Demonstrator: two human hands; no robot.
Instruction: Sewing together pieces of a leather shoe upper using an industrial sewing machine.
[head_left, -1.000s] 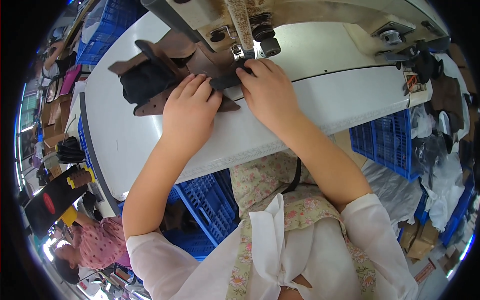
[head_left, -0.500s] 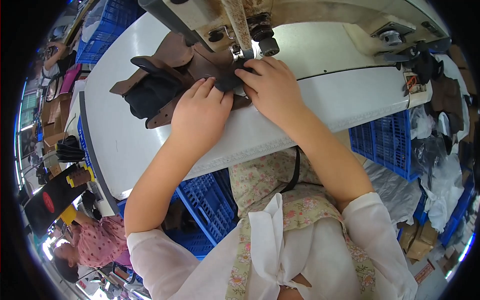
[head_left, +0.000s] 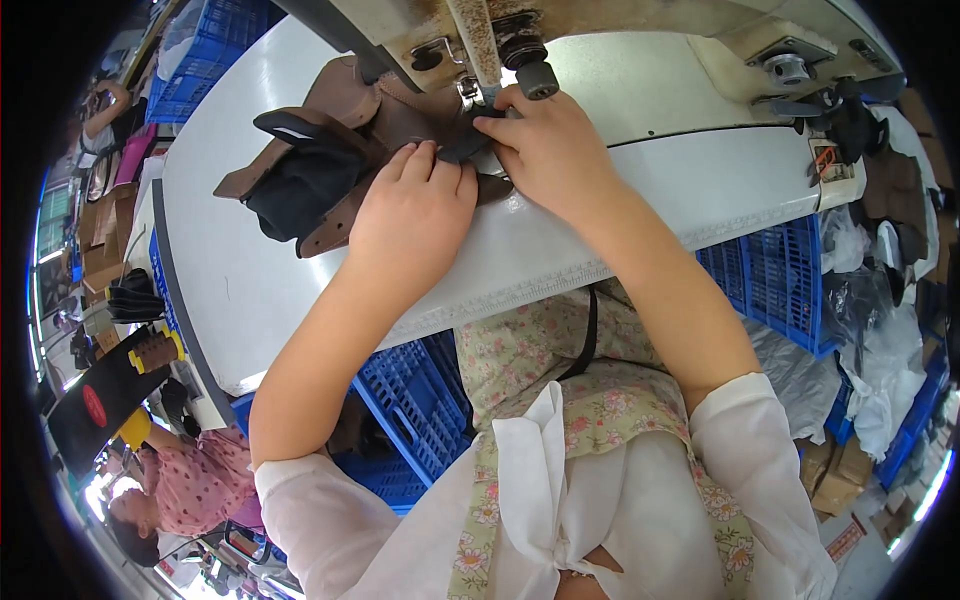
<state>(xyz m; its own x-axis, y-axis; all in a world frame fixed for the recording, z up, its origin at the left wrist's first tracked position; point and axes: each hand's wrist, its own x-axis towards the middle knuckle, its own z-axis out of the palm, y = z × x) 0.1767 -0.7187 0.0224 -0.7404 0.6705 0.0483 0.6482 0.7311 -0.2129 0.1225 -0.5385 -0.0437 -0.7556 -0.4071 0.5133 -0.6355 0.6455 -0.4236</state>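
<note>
A brown and black leather shoe upper (head_left: 320, 165) lies on the white sewing table (head_left: 230, 270), its right end under the sewing machine's needle foot (head_left: 470, 95). My left hand (head_left: 415, 215) lies flat on the leather, fingers together, pressing it down. My right hand (head_left: 545, 150) pinches a dark edge of the upper just below the needle foot. The beige sewing machine (head_left: 600, 40) stretches across the top of the view.
Blue plastic crates stand under the table (head_left: 410, 400) and at the right (head_left: 775, 275). Dark leather pieces (head_left: 850, 120) lie at the table's right end. Another person in a pink top (head_left: 195, 480) sits at lower left. Cartons and white bags fill the floor at right.
The shoe upper has shifted left and turned, its black part swinging away from the machine. Both hands stayed by the needle foot, following the leather.
</note>
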